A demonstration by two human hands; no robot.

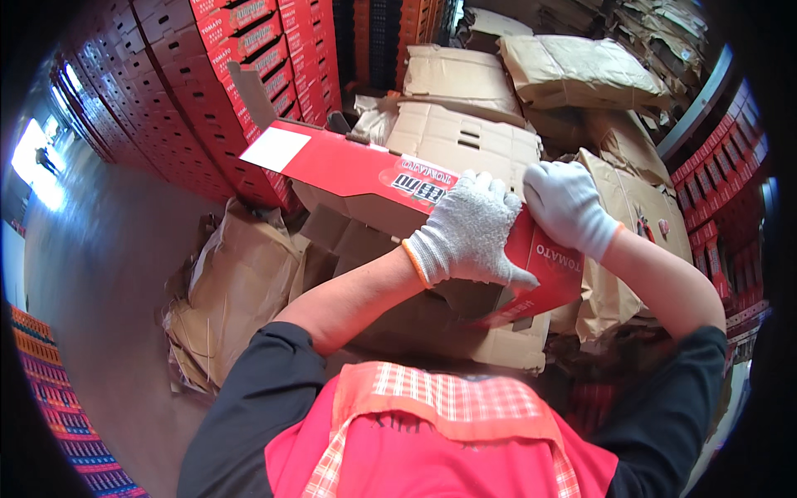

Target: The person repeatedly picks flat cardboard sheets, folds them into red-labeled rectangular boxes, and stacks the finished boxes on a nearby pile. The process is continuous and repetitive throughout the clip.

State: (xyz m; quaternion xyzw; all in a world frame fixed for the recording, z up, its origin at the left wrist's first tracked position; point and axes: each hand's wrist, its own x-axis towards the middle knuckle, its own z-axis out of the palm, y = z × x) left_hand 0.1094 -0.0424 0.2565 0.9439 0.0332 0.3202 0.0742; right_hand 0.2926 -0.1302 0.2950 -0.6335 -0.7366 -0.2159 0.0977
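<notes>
Red carton [349, 170] under left hand [465, 236] fingers, right hand [569, 207] gripping its end

place: packing warehouse | left of hands: tall stacked walls of red printed cardboard cartons [207, 75] | beyond hands: heaps of flattened brown cardboard [465, 124] | below left: grey concrete floor [108, 274]

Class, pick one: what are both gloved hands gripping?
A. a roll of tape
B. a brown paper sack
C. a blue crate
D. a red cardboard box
D: the left hand and right hand both clasp the red box.
</notes>
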